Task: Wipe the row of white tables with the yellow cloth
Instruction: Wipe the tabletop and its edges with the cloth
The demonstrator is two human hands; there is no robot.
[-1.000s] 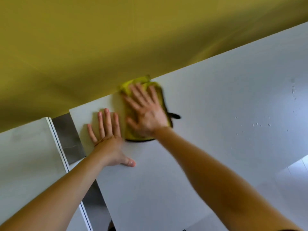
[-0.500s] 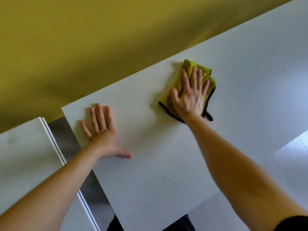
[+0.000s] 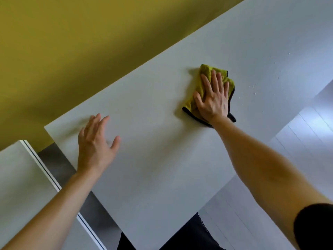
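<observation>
A white table (image 3: 162, 177) fills the middle of the view, its far edge against a yellow wall. The yellow cloth (image 3: 206, 73), edged in black, lies bunched on the table right of centre. My right hand (image 3: 212, 98) presses flat on the cloth with straight fingers. My left hand (image 3: 93, 143) is over the table's left part with fingers spread and relaxed, holding nothing; whether it touches the surface I cannot tell. Small white specks (image 3: 252, 89) dot the table just right of the cloth.
A second white table (image 3: 16, 177) stands at the lower left, separated by a narrow grey gap (image 3: 57, 166). The yellow wall (image 3: 72, 51) runs along the tables' far edge. Pale floorboards (image 3: 297, 150) show at the right, beyond the near edge.
My right hand has slid the cloth rightward along the table, away from the left corner. My left hand has shifted right from its flat rest near the corner, and its fingers have loosened.
</observation>
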